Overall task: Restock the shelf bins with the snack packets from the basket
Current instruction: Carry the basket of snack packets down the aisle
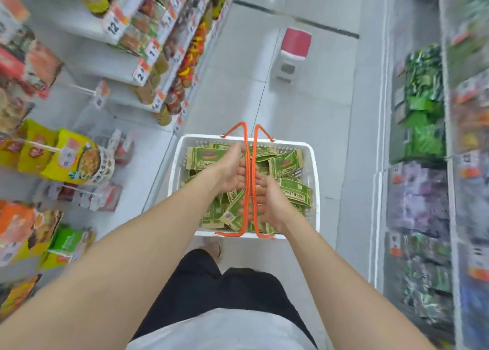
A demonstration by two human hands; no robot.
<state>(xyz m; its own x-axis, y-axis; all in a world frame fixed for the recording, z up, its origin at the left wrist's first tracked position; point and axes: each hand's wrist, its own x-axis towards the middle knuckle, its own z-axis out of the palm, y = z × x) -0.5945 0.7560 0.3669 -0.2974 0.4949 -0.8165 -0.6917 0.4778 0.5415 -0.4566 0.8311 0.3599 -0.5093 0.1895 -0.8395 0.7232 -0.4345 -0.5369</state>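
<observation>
Palms inward, left hand point(232, 170) and right hand point(270, 204) flank the orange handles point(246, 138).

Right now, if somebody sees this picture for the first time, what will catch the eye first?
The white basket in the centre of the aisle, heaped with green snack packets, stands out first. Its two orange handles stand upright together, with the left hand and the right hand open on either side of them. Farther down the aisle stands a red-topped stool.
</observation>
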